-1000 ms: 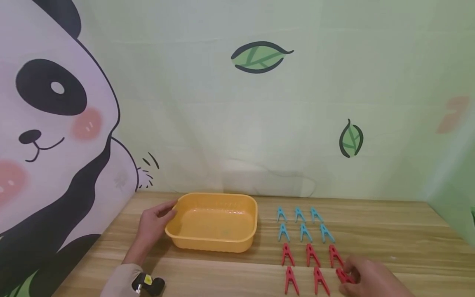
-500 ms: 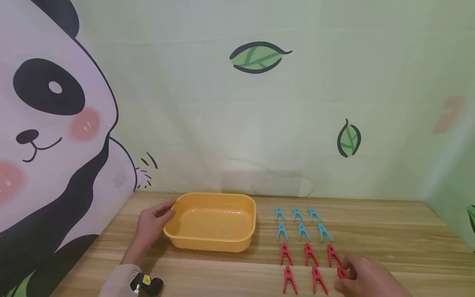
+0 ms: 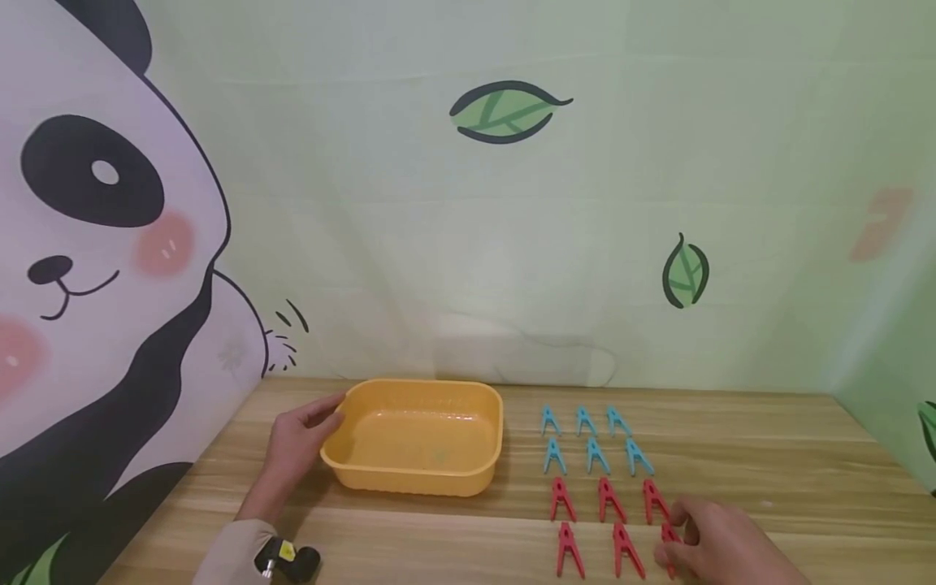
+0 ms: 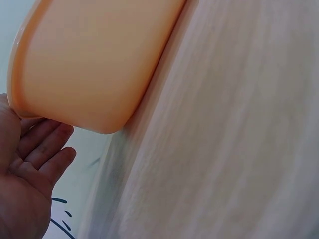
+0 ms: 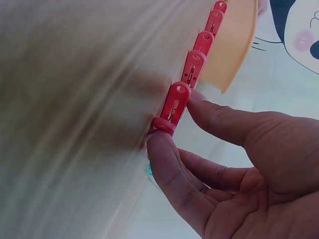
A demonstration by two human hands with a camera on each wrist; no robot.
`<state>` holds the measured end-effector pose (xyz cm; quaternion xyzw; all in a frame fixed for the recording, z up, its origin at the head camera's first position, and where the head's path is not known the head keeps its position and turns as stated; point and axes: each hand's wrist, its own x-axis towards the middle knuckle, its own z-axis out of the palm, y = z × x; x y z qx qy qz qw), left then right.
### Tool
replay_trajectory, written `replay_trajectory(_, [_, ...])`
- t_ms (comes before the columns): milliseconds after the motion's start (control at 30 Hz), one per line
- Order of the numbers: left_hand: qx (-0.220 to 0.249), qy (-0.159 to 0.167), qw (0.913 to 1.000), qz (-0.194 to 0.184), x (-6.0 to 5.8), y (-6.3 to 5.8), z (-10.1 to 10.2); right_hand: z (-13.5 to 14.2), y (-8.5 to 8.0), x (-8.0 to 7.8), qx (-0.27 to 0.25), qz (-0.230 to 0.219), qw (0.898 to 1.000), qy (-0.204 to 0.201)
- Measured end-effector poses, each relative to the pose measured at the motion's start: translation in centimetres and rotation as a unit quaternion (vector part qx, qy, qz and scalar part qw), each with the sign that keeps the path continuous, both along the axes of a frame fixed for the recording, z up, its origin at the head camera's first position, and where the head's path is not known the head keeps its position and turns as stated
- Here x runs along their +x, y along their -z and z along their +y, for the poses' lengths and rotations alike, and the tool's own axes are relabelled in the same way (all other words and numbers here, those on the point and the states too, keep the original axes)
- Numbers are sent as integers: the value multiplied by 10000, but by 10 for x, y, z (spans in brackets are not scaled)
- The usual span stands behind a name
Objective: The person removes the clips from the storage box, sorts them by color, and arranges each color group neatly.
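Note:
At the left rim of a yellow plastic basin (image 3: 413, 483), my left hand (image 3: 298, 439) grips the edge, with its fingers under the outer lip in the left wrist view. My right hand (image 3: 720, 540) pinches a red clothespin (image 5: 175, 102) between thumb and fingers, low over the wooden table. This clothespin is at the right end of the front row, partly hidden by the fingers in the head view. Right behind it lies another red clothespin (image 3: 654, 500), close to the fingertips. Further left in the front row are red clothespins (image 3: 627, 551).
Two rows of blue clothespins (image 3: 594, 457) lie behind the red rows, right of the basin. The wooden table (image 3: 804, 463) ends at a pale green backdrop (image 3: 366, 244) with leaf drawings. A printed panda (image 3: 95, 284) covers the left side.
The red clothespin in my right hand has turned from lying crosswise to standing in line with its row. My left hand keeps its place on the basin, and the head view shifts slightly.

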<state>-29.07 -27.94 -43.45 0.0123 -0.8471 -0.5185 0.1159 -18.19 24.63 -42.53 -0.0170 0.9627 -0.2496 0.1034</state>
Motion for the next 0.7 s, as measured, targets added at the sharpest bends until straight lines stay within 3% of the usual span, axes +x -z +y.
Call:
replay_trajectory(267, [-20, 26, 9999, -135, -1, 1, -2, -2, -3, 2, 0, -4, 10000, -11])
replay_trajectory(500, [52, -91, 9996, -260, 0, -1, -2, -2, -15, 1, 100, -233, 9993, 273])
replay_trajectory(700, [-353, -158, 9992, 48, 6, -11, -1, -3, -29, 0, 97, 490, 9986, 196])
